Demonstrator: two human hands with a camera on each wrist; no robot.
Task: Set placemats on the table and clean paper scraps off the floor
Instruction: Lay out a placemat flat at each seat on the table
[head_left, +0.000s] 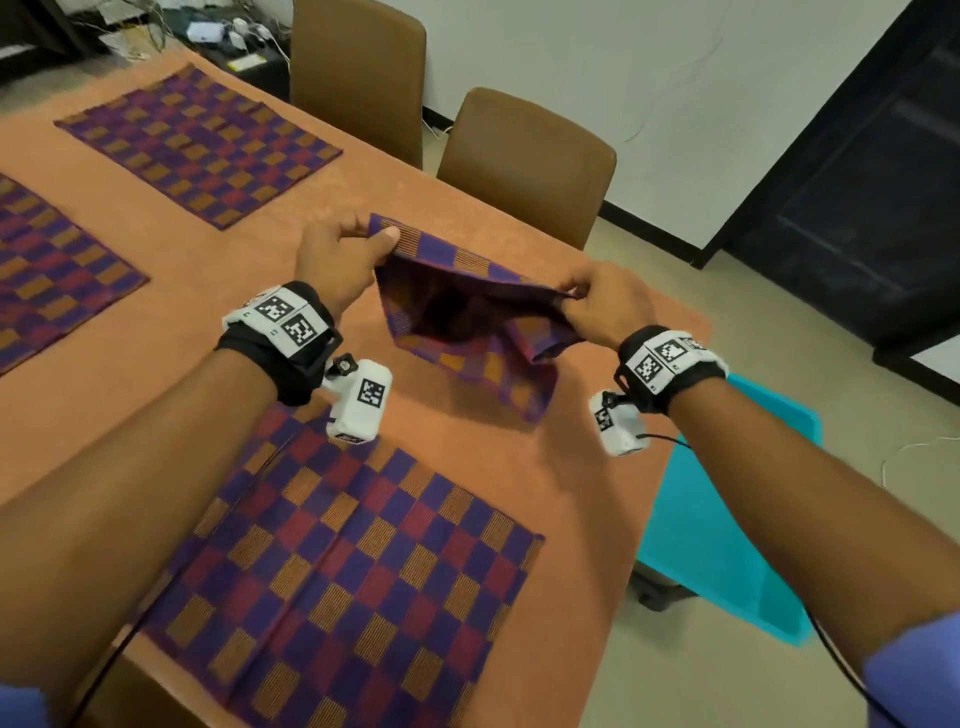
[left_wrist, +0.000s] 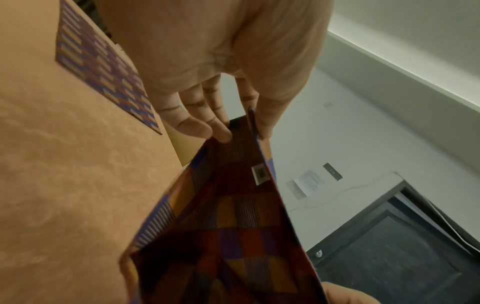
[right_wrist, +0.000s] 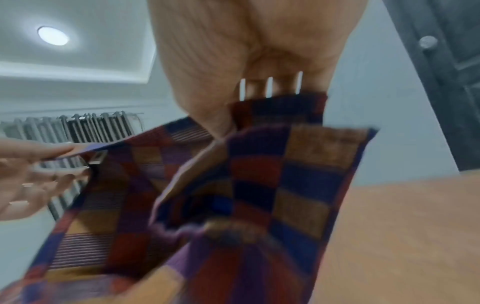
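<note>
Held placemat (head_left: 470, 312): was kept above the tabletop (head_left: 218, 291) near its far right corner, part-folded, sagging between both hands.
Left hand (head_left: 337, 260): grip was pinched on the mat's far top corner, thumb over fingers.
Right hand (head_left: 605, 306): grip was pinched on the near top edge; exact finger hold blurred in the wrist view.
Laid placemats (head_left: 343, 577): 3 were seen flat on the cloth.
Risk 1: mat could be laid w/ a fold trapped under, since lower half was doubled.
Risk 2: mat could overhang the corner edge & slide off toward the floor.
Floor scraps: none were seen; step judged not yet begun.

Three placemats (head_left: 358, 561) on table (head_left: 218, 312)
</note>
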